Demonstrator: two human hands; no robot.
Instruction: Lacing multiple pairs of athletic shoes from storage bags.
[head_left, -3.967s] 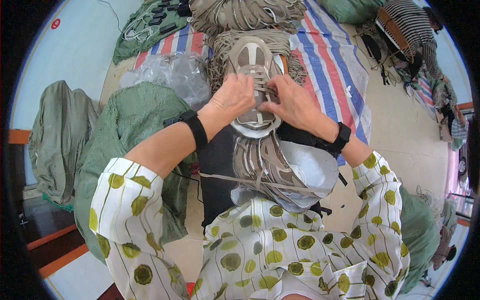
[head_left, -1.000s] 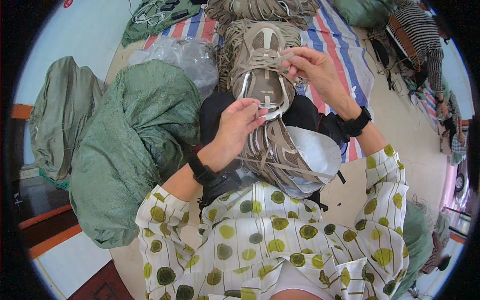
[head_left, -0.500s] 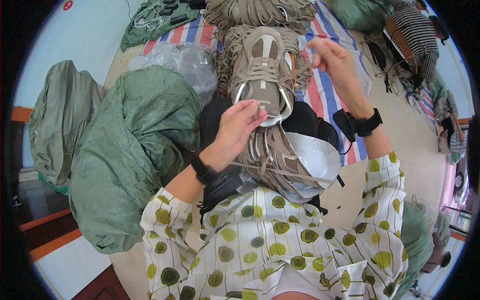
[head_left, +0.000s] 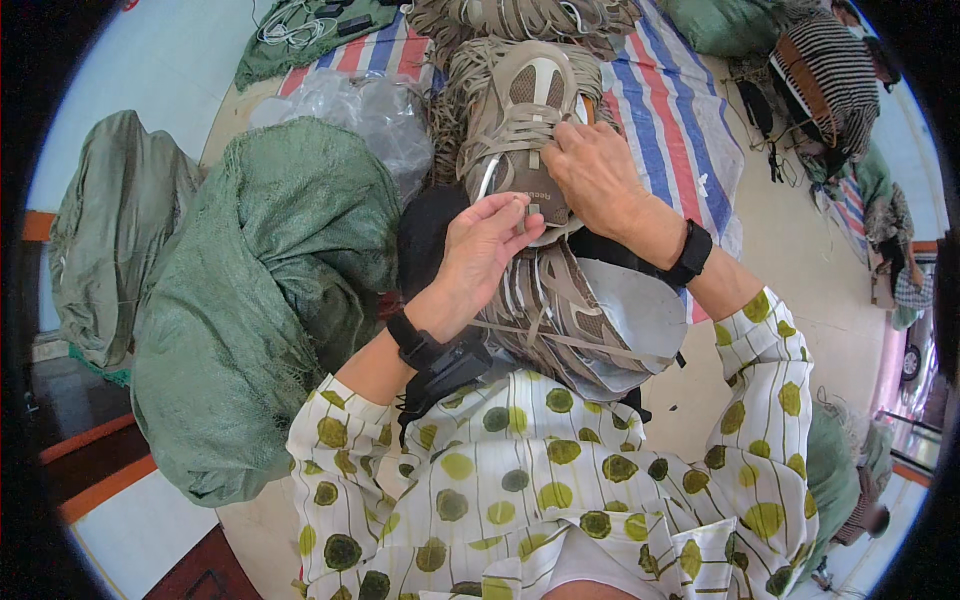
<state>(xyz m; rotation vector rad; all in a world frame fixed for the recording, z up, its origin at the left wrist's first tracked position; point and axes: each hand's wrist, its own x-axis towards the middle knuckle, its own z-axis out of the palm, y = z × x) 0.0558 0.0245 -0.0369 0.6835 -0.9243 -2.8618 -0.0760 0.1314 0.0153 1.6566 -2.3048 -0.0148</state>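
Observation:
A beige-brown shoe upper point(head_left: 485, 140) lies in front of me, its toe pointing away, with mesh panels and pale trim. Flat beige shoelace point(head_left: 525, 128) crosses its front in several rows. My right hand point(head_left: 600, 180) is closed at the right-hand edge of the lacing, its fingertips pinching the lace. Over the tongue point(head_left: 535, 190), my left hand point(head_left: 484, 245) has thumb and fingers pinched together; whatever is between them is too small to make out. Below both hands, a stack of similar uppers point(head_left: 565, 315) with loose laces rests on my lap.
Beyond the shoe lies a heap of laced uppers point(head_left: 450, 105) on a striped sheet point(head_left: 665, 130). Left stand a large green woven sack point(head_left: 265, 300) and a clear plastic bag point(head_left: 375, 125). A person in a striped top point(head_left: 825, 80) sits at the far right.
My right hand has come down and left from the raised spot beside the shoe onto the lacing. My left hand stays by the tongue, almost unmoved.

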